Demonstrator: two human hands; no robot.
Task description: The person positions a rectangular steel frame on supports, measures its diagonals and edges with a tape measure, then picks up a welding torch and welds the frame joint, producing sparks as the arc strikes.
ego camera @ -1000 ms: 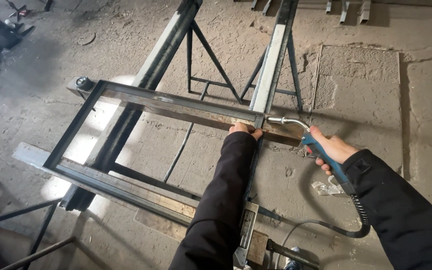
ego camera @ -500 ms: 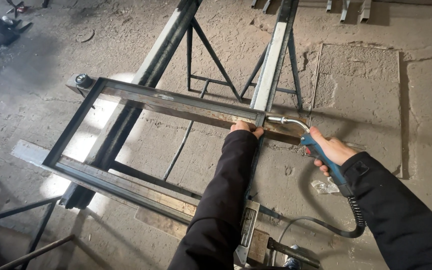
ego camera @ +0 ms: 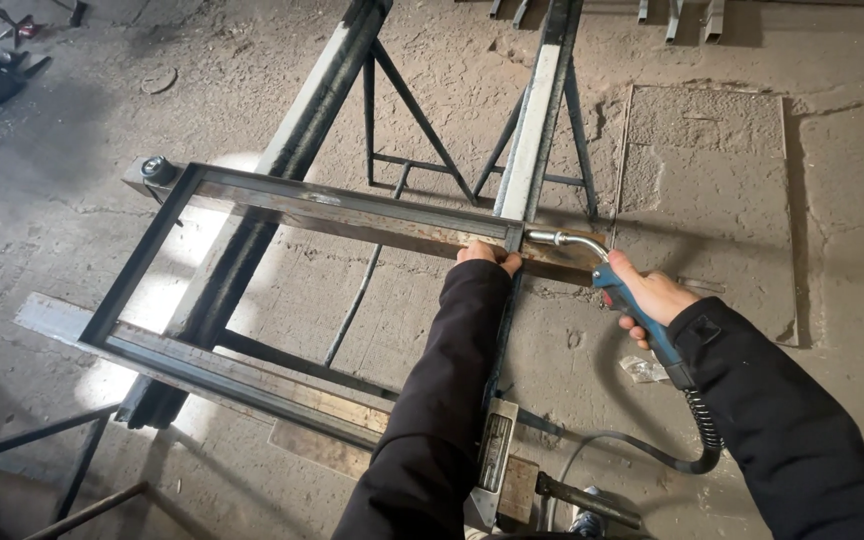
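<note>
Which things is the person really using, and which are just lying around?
In use:
left hand pressing on the metal frame
right hand holding the welding torch
trestle rails under the frame

Lying about:
crumpled scrap on the floor
round disc on the floor

The metal frame (ego camera: 252, 290) lies across two trestle rails (ego camera: 537, 120), the left hand (ego camera: 489, 256) on its far bar at the right rail, the welding torch (ego camera: 607, 275) in the right hand (ego camera: 652, 300) just right of it.
</note>
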